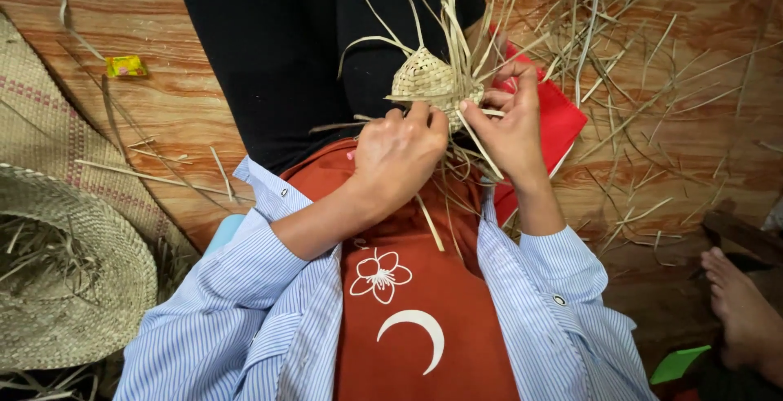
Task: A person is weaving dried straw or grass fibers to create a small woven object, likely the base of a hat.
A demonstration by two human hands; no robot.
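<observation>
A small dome of woven straw (424, 79) with long loose strands sticking up sits over my lap, above black trousers. My left hand (397, 152) grips its lower left edge with curled fingers. My right hand (510, 124) pinches a flat straw strand at the dome's right edge, thumb and fingers closed on it. Both hands touch the weaving. I wear a blue striped shirt over an orange top.
A finished woven straw hat (73, 287) and a woven mat (41, 124) lie at the left. Loose straw (652, 66) is scattered over the wooden floor at the right. A red cloth (563, 124) lies under my right hand. Another person's bare foot (738, 303) is at the lower right.
</observation>
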